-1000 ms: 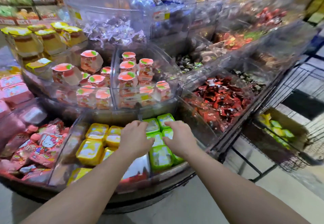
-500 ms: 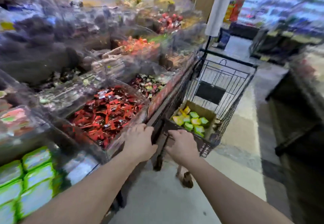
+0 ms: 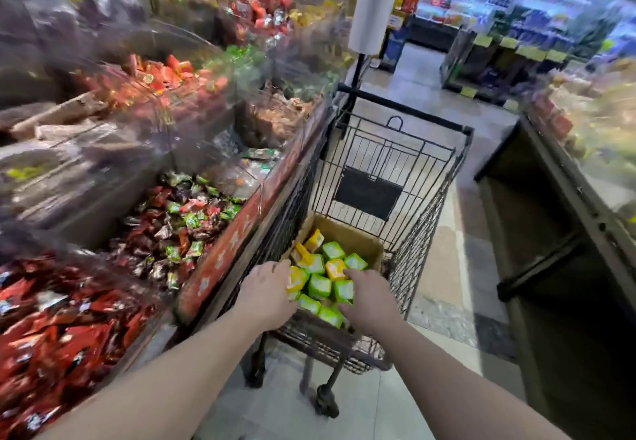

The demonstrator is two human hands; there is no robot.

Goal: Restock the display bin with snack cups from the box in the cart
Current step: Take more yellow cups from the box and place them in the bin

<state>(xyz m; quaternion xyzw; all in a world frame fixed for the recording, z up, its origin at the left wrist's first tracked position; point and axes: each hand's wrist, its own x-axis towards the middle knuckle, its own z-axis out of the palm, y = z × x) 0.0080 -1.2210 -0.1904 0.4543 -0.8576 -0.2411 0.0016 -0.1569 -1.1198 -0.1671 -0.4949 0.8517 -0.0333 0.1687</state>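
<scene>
We found the snack cups [image 3: 320, 284] piled loose in the cardboard box [image 3: 358, 243] that sat in the near end of the cart [image 3: 426, 198], green and yellow lids facing every way. Our left hand [image 3: 266, 293] lay over the pile's left edge, our right hand [image 3: 370, 300] over its right, so the cups sat between and just ahead of both grips, neither hand nearer. The fingers curled down among the cups; whether either grip had closed on one, we could not tell. We judged the next move a gathering inward from both sides.
</scene>
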